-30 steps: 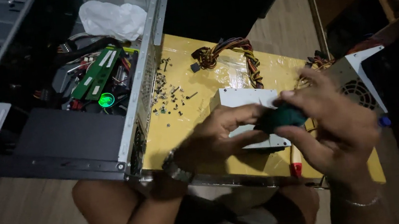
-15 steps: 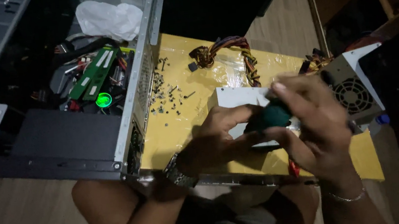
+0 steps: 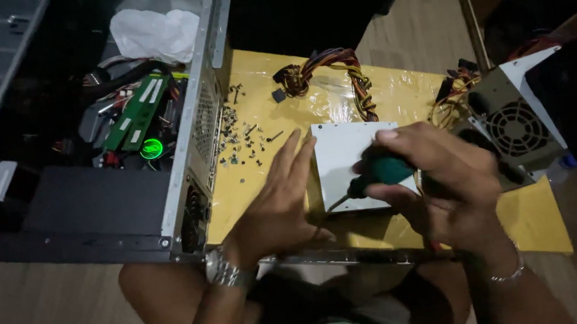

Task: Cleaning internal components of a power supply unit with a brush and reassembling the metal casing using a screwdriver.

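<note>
The right hand (image 3: 443, 180) is closed around the green handle of a screwdriver (image 3: 377, 173), whose thin shaft slants down and to the left, its tip at the lower left edge of a white metal box (image 3: 345, 152). That box lies flat near the middle of a yellow-covered table (image 3: 262, 187), just in front of the person's knees. The left hand (image 3: 275, 203) is spread wide, fingers straight and loosely parted, palm down on the table and against the left side of the white box; it grips nothing. A metal watch (image 3: 225, 269) sits on the left wrist and a thin bracelet (image 3: 507, 273) on the right. A bundle of coloured wires (image 3: 336, 70) runs from behind the box toward the far edge of the table. A scatter of small dark screws (image 3: 238, 135) lies on the yellow surface to the left of the left hand, near the wall of an open computer case (image 3: 192, 144). Inside the case a green circuit board (image 3: 134, 111) and a small green light (image 3: 151, 149) are visible, with a crumpled white bag (image 3: 154, 32) behind them. To the right of the right hand stands a second grey box with a round fan grille (image 3: 516, 125), well apart from the white box.
</note>
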